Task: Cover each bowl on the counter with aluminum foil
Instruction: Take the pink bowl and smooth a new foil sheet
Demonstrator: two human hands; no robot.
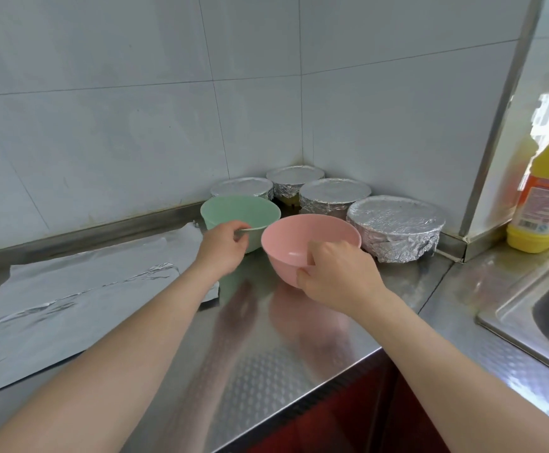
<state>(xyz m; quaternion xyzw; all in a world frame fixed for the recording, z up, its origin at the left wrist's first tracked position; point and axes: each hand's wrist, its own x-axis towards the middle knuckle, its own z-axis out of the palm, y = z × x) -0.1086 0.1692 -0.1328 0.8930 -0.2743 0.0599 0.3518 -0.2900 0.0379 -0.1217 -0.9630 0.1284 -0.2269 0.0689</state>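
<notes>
Here, left hand (222, 246) pinching green bowl (240, 212), right hand (338, 273) pink bowl (309, 237)

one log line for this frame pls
left hand: grips green bowl rim | right hand: grips pink bowl rim | covered bowls: four, in corner | foil: flat on counter, left | uncovered: two

Shiny steel counter (266, 354) is running back into a tiled corner. Loose foil sheets (70, 305) are lying flat at left, their near corner reaching toward the green bowl (234, 210), which is sitting just beside the pink bowl (312, 237) — that one is tilting, base contact unclear. Four foil-covered bowls (395, 220) are clustering in the corner behind. A yellow bottle (541, 197) is standing far right, near the sink (544, 308).
</notes>
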